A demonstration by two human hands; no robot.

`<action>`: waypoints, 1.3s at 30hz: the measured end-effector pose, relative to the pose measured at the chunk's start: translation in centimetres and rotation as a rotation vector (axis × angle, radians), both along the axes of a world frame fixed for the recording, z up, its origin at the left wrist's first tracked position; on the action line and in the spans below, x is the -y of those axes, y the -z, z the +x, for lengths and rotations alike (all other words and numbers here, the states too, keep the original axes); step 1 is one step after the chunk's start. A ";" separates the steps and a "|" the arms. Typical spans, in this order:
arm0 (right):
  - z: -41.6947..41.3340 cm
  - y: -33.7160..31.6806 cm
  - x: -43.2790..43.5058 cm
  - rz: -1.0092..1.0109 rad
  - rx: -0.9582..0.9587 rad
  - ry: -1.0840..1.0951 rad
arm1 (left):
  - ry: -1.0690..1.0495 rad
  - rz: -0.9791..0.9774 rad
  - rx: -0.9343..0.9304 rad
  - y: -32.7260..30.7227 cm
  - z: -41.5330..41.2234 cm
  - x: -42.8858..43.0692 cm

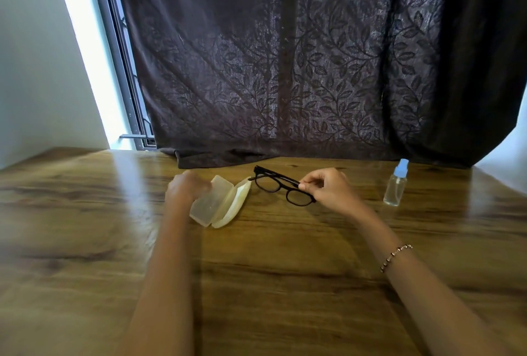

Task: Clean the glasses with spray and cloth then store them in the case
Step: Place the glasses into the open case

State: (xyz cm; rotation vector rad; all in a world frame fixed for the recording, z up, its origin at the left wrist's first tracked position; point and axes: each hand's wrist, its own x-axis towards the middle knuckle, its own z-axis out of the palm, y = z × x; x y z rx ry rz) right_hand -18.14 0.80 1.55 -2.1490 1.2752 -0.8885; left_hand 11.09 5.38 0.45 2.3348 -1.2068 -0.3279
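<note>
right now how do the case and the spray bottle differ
The case lies flat and open; the spray bottle stands upright, blue cap on. The case is milky, the spray bottle clear. The blurred left hand is on the case; no hand touches the spray bottle. Both sit on the wooden table.

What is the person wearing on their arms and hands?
Very little. The left hand and right hand are ungloved, and no sleeves show on either forearm. The only thing worn is a thin bracelet of dark and silvery beads on the right wrist.
</note>
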 end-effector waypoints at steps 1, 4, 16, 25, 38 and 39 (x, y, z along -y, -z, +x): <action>0.0 0.0 0.0 0.009 0.020 0.006 | -0.009 0.042 -0.003 0.3 0.1 -0.1; 0.0 0.1 0.1 0.025 0.056 0.007 | 0.021 0.096 0.011 0.5 0.2 -0.2; 0.5 0.6 -0.2 -0.103 -0.028 0.033 | 0.326 -0.232 0.003 -1.0 -1.3 0.6; 4.6 0.7 -0.7 -0.307 -0.130 -0.092 | 0.493 -0.213 0.091 -1.7 -2.2 0.5; 8.1 -0.9 1.1 0.066 -0.258 -0.224 | 0.560 -0.245 0.095 -1.8 -2.3 0.9; 8.1 -0.9 1.2 0.102 -0.265 -0.243 | 0.559 -0.248 0.095 -1.8 -2.3 0.9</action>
